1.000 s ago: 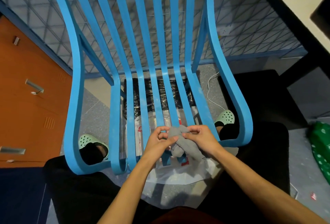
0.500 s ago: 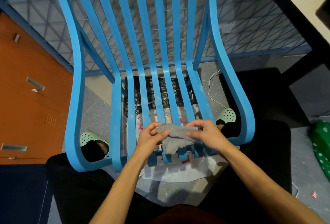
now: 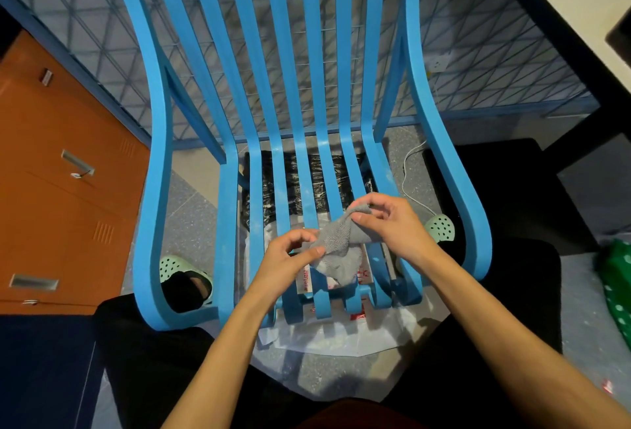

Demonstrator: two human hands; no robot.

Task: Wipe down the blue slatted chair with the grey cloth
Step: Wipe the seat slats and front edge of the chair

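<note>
Chair (image 3: 159,162) fills our view, its slats running away from us. Just above the front seat slats the grey cloth (image 3: 338,244) hangs bunched, long axis slanting near-left to far-right. Our left hand (image 3: 283,264) and right hand (image 3: 392,227) each pinch one end. We should spread it flat, then wipe along each slat.

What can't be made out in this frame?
Head view only.
Blue slatted chair: backrest top cut off by upper edge.
Slats beneath the grey cloth: hidden by it, the left hand and right hand.
Red print on the white plastic bag: too small, crossed by slats.
</note>
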